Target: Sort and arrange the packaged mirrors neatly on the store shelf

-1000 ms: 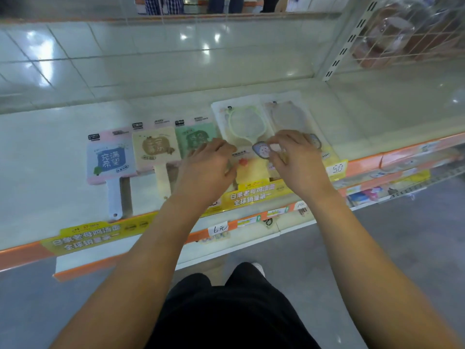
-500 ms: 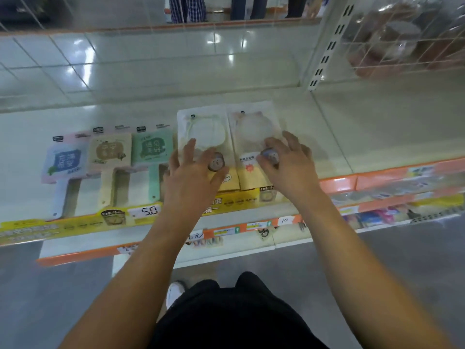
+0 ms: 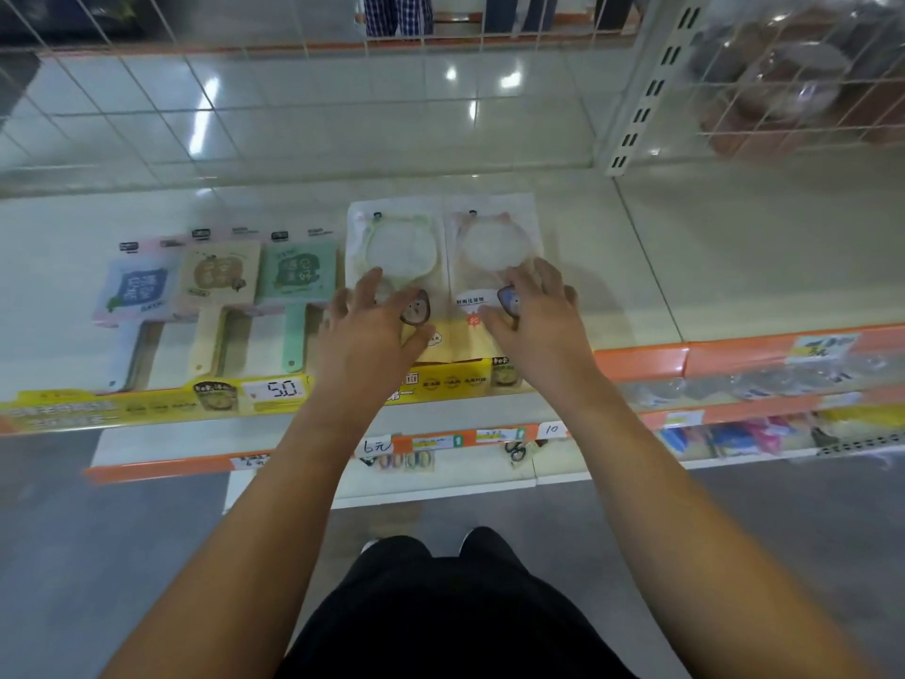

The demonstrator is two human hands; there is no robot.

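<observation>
Legible markings, referenced to the yellow shelf-edge strip [image 3: 147,406]

A white price tag [image 3: 276,390] on the strip reads "5.0". Below the strip, on the lower shelf's orange rail [image 3: 343,453], one handwritten label [image 3: 374,447] reads "6元" and another [image 3: 552,429] to its right reads "10". Print on the strip and on the mirror packages is too blurred to read.

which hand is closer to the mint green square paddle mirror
Left. The left hand lies just right of the mint green square paddle mirror; the right hand is farther right, on the pink-rimmed packaged mirror.
</observation>
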